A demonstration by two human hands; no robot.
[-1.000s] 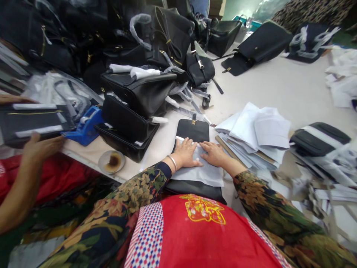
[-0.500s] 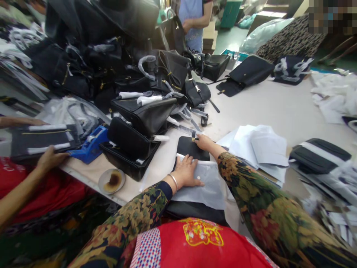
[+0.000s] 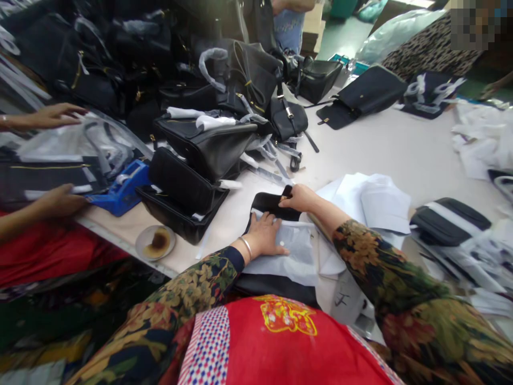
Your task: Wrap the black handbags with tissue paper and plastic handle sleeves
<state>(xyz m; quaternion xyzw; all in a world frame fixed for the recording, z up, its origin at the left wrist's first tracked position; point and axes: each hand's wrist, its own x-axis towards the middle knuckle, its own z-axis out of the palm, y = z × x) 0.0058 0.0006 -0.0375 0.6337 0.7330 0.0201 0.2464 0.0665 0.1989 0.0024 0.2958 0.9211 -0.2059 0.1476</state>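
A black handbag (image 3: 276, 286) lies in front of me against my red apron. Across it is a translucent white sheet (image 3: 298, 256). My left hand (image 3: 263, 236) rests on this sheet, palm down with the fingers spread. Beyond the sheet's far edge shows the bag's black flap (image 3: 266, 203). At its far side my right hand (image 3: 301, 199) pinches a short black closure tab (image 3: 287, 190) that carries a small gold fitting. The fingertips partly cover the fitting.
White paper sheets (image 3: 385, 206) lie right of the bag. Black bags (image 3: 188, 187) are piled left and beyond. A blue tape dispenser (image 3: 124, 190) and a dish with a brown-stained sponge (image 3: 156, 243) sit by the left edge. A co-worker's hand (image 3: 60, 203) holds another bag.
My right hand has drawn the tab up, and the flap's far edge now curls. My left hand stays on the sheet. The co-worker's far hand has lifted off their bag.
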